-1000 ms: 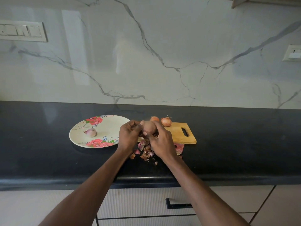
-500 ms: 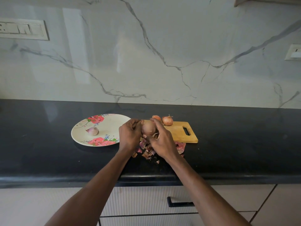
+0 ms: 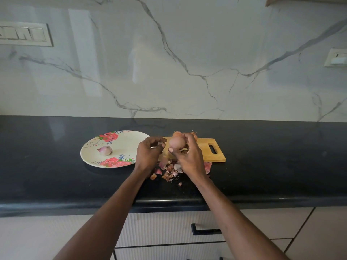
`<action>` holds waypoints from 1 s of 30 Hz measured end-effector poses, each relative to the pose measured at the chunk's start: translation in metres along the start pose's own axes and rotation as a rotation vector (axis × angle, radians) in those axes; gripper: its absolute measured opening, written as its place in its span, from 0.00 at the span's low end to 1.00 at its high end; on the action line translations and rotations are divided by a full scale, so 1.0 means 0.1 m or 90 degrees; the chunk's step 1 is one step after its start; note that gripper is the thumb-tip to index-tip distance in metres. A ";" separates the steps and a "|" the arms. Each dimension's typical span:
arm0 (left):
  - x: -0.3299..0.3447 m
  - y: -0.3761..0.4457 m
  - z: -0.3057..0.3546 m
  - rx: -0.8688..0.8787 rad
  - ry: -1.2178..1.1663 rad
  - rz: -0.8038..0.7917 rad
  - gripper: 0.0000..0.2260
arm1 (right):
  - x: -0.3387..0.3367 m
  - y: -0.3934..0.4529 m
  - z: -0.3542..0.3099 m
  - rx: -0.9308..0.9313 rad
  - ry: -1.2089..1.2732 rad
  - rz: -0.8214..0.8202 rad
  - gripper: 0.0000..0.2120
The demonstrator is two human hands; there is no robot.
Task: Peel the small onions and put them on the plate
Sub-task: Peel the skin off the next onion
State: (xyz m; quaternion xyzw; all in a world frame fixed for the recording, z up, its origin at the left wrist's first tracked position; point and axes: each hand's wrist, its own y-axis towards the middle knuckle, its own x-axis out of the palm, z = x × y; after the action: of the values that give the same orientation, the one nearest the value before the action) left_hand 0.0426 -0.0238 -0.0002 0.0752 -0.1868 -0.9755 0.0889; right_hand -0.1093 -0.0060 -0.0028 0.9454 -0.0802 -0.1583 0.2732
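Note:
My right hand (image 3: 190,156) grips a small, partly peeled pinkish onion (image 3: 177,143) above the left end of a wooden cutting board (image 3: 210,158). Just left of it, my left hand (image 3: 149,153) has its fingers curled and pinches what looks like a small scrap of skin, a little apart from the onion. One peeled purple-white onion (image 3: 105,150) lies on the flowered white plate (image 3: 129,143) to the left. Two unpeeled onions (image 3: 176,133) peek out behind my right hand at the board's far edge, mostly hidden.
A heap of torn onion skins (image 3: 169,170) lies on the black counter (image 3: 56,166) under my hands, in front of the board. A marble wall with switch plates (image 3: 24,33) rises behind. Below the counter's front edge are drawers with a black handle (image 3: 205,230).
My left hand has pulled a short way left, off the onion it was touching. My right hand has turned the onion and kept hold of it.

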 end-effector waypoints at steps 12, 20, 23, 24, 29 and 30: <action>0.01 -0.17 0.21 0.021 -0.184 -0.139 0.10 | 0.01 0.03 0.01 0.044 0.032 -0.048 0.30; 0.03 -0.13 0.13 0.052 -0.127 -0.018 0.09 | 0.03 -0.01 -0.02 -0.010 -0.042 -0.037 0.19; 0.06 -0.09 0.09 0.070 -0.080 0.037 0.12 | 0.04 -0.02 -0.02 -0.013 -0.049 -0.049 0.23; 0.07 -0.09 0.10 0.075 -0.071 0.047 0.11 | 0.04 -0.02 -0.03 -0.007 -0.048 -0.054 0.23; 0.09 -0.07 0.09 0.074 -0.014 0.083 0.08 | 0.05 0.00 -0.04 0.023 -0.033 -0.074 0.27; 0.10 -0.07 0.08 0.076 0.003 0.084 0.07 | 0.04 0.00 -0.04 0.029 -0.034 -0.082 0.27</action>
State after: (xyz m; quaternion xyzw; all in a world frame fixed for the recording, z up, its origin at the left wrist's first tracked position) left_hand 0.0309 -0.0166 0.0030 0.0703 -0.2489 -0.9545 0.1485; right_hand -0.1038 -0.0050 -0.0007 0.9501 -0.0302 -0.1985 0.2389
